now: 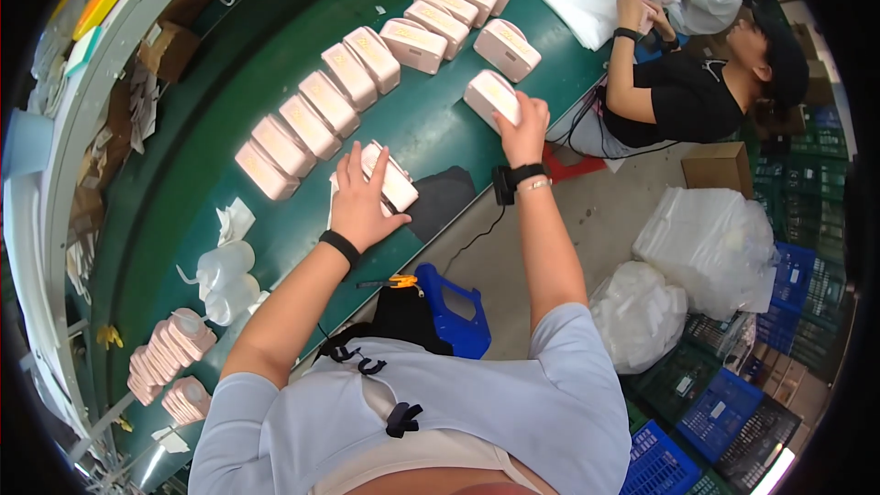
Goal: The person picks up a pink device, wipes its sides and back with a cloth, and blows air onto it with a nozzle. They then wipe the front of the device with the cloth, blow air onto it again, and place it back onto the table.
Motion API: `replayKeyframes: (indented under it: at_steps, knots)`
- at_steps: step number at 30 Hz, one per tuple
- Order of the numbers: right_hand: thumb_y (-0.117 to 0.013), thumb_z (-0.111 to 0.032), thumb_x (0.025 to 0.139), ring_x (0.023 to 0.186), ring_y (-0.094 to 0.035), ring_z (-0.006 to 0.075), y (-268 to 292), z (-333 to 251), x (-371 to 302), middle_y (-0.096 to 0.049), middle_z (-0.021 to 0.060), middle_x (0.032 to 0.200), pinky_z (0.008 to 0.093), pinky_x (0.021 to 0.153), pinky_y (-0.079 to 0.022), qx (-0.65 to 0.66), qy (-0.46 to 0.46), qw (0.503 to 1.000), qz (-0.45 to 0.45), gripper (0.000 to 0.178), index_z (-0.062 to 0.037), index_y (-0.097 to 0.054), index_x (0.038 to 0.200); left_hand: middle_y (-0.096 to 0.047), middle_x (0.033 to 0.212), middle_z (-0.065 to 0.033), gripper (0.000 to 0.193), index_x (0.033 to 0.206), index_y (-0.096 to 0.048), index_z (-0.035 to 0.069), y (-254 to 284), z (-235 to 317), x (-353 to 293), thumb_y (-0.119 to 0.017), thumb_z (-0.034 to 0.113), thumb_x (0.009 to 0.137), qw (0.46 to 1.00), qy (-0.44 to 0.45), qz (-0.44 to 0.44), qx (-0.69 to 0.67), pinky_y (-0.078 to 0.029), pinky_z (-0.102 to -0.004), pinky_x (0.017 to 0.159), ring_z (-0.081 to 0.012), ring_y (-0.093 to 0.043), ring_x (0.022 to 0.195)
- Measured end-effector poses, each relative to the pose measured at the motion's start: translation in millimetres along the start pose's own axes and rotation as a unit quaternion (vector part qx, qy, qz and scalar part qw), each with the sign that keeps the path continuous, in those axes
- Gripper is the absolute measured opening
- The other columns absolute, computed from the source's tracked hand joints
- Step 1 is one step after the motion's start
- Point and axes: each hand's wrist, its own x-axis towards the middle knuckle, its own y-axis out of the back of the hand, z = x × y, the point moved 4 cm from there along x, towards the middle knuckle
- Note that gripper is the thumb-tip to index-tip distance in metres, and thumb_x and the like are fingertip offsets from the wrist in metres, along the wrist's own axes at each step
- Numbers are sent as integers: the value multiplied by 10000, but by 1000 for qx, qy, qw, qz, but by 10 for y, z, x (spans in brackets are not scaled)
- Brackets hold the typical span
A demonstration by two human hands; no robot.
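Note:
My left hand point(359, 199) lies flat on a pale pink box point(392, 180) on the green belt point(220, 119), fingers spread over its near end. My right hand point(523, 126) grips another pink box point(489, 96) farther along the belt, closing over its near edge. A dark grey pad point(444, 199) lies on the belt between my two hands. Both wrists wear black bands.
A row of several pink boxes point(348, 82) runs along the belt beyond my hands. Stacked pink parts point(170, 362) and white pieces point(225, 277) sit at lower left. Two other people point(697, 82) work at upper right. White bags point(706, 247), blue and green crates point(733, 394) fill the floor.

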Motion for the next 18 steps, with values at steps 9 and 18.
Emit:
replayKeyframes:
  at_steps: [9,18]
  knots:
    - [-817,-221,734,1177,-482,387,-368,197,525,-530,185,1233,432,999,-399,59,-38,996,56,587,-19,-587,1236,-307,1456,-224,1095,1497,-333,173,-39,20,74,-867,358,559,1000,11,-12,3,-528,-477,916,-450,-320,1319]
    - [-693,-139,875,1288,-407,354,152,-151,-1034,-391,187,1415,446,1048,-349,107,-63,988,95,539,-12,-461,1346,-342,1415,-266,1065,1479,-362,126,89,485,605,-851,344,558,995,-47,72,-54,-514,-480,934,-484,-334,1297]
